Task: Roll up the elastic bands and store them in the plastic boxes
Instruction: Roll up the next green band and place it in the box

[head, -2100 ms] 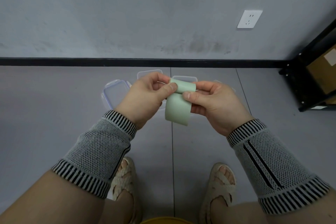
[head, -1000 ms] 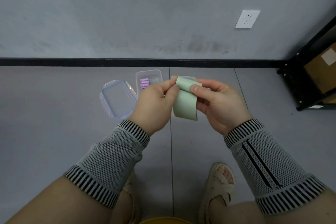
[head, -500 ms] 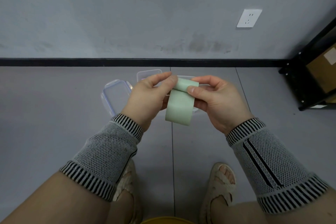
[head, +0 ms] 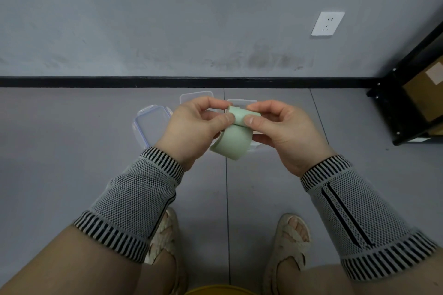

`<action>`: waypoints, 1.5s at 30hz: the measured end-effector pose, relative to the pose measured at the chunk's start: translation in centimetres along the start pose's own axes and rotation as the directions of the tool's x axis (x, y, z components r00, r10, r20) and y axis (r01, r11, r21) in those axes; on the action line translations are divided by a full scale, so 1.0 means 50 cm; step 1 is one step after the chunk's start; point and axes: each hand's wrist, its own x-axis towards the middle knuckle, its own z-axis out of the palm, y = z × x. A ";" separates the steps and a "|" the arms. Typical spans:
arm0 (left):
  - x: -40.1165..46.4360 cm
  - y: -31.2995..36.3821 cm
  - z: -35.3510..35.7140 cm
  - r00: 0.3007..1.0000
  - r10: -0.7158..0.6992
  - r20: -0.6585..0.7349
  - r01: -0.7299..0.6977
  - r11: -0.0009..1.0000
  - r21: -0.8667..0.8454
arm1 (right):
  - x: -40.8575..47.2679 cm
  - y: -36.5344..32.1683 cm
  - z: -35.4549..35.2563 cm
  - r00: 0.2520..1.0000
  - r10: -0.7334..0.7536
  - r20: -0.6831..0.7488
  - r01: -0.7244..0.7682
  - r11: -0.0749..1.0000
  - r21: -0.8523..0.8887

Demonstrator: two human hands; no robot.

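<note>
Both hands have risen slightly; left hand [head: 191, 127] and right hand [head: 282, 130] pinch the green band's [head: 233, 143] rolled top. Boxes [head: 195, 97] behind, apparently two, are mostly hidden.

One pale green flat elastic band [head: 236, 140]; two hands [head: 194, 130] [head: 282, 133]; one clear rectangular plastic lid [head: 151, 124]; two clear plastic boxes [head: 195, 96] [head: 239, 102]; one white wall socket [head: 327, 23]; two woven cream sandals [head: 164, 235] [head: 288, 244].

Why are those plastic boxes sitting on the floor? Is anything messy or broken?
Nothing looks broken or spilled. The clear plastic lid lies loose on the grey floor, off its box. Both hands, left and right, pinch the pale green elastic band, only partly rolled.
</note>
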 end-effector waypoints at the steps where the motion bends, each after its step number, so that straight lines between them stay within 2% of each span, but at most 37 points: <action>1: -0.001 -0.001 0.000 1.000 0.012 0.007 -0.012 0.999 0.031 | 0.000 0.002 0.000 1.000 -0.027 0.003 0.027 0.994 -0.104; 4: -0.002 -0.003 0.001 0.999 0.036 0.039 -0.039 0.996 0.079 | -0.003 0.002 -0.002 0.995 -0.071 0.072 0.088 0.959 -0.271; 9: -0.003 -0.014 0.004 0.993 0.063 0.096 -0.076 0.988 0.138 | -0.006 -0.004 -0.011 0.978 0.000 0.209 0.101 0.876 -0.471; 11: -0.002 -0.013 0.007 0.996 0.053 0.072 -0.060 0.993 0.103 | -0.006 -0.005 -0.011 0.980 0.007 0.198 0.072 0.919 -0.388; 15: 0.008 -0.006 0.005 1.000 0.004 -0.025 -0.003 1.000 0.030 | -0.004 -0.012 -0.008 0.989 0.062 0.136 -0.060 0.998 -0.015; 18: 0.007 -0.006 0.001 0.999 -0.045 -0.006 0.046 0.991 0.124 | -0.001 -0.016 -0.015 0.990 0.126 0.058 -0.136 0.964 0.227; 22: 0.005 -0.001 0.001 0.988 -0.153 0.021 0.152 0.988 0.026 | 0.001 -0.021 -0.018 0.983 0.181 -0.010 -0.163 0.907 0.389; 24: 0.008 0.002 0.001 0.983 -0.185 -0.005 0.185 0.982 -0.041 | 0.001 -0.021 -0.018 0.983 0.182 -0.011 -0.161 0.897 0.411; 28: 0.014 0.005 -0.002 0.975 -0.193 -0.110 0.177 0.974 -0.140 | 0.001 -0.014 -0.012 0.985 0.164 -0.048 -0.139 0.931 0.338; 34: -0.001 0.012 0.020 0.995 -0.094 -0.036 0.086 0.979 -0.187 | 0.005 -0.007 0.001 0.970 0.145 -0.194 -0.093 0.962 0.255; 38: 0.001 0.013 0.013 0.992 -0.113 -0.057 0.099 0.972 -0.212 | 0.001 -0.005 0.008 0.981 0.101 -0.163 -0.075 0.984 0.160; 42: 0.006 0.010 -0.003 0.984 -0.151 -0.092 0.129 0.969 -0.211 | 0.000 -0.008 0.009 0.994 0.091 -0.055 -0.076 0.972 0.222; 45: 0.004 0.007 0.005 0.985 -0.077 -0.152 0.061 0.992 -0.112 | 0.002 -0.009 0.010 0.987 0.095 -0.126 -0.051 0.948 0.313</action>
